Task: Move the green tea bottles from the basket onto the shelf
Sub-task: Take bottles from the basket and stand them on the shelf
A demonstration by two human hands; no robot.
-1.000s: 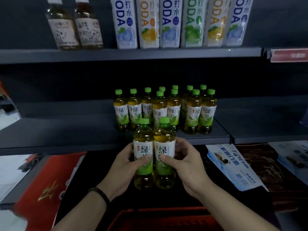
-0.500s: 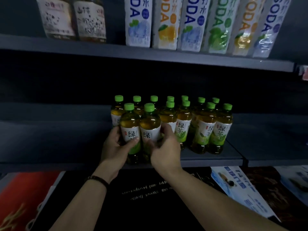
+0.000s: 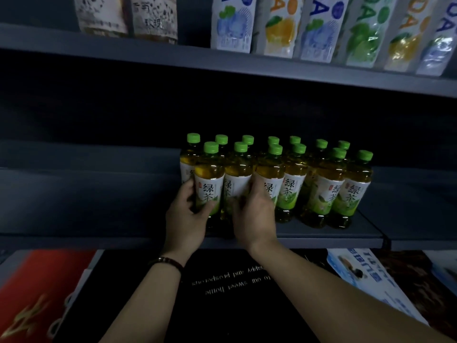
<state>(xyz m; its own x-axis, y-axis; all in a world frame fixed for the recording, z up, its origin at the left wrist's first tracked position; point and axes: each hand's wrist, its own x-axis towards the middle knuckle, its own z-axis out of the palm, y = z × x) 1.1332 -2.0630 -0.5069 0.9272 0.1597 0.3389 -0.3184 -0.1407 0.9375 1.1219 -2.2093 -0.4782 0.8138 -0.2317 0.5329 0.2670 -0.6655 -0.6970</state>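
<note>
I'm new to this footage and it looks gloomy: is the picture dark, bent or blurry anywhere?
Head view: dim overall, the shelf and its back nearly black; the green tea bottles catch the light and read sharply; the soda cartons above lean and stretch from wide-angle distortion; the right hand is slightly soft.

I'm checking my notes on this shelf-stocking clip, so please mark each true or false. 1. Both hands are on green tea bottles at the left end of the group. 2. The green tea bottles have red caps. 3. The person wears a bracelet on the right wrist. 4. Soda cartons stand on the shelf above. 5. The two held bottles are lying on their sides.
1. True: the left hand and right hand each grip a front green tea bottle on the middle shelf.
2. False: the caps are green.
3. False: the bracelet is on the left wrist.
4. True: soda cartons stand on the upper shelf.
5. False: they stand upright.
</note>
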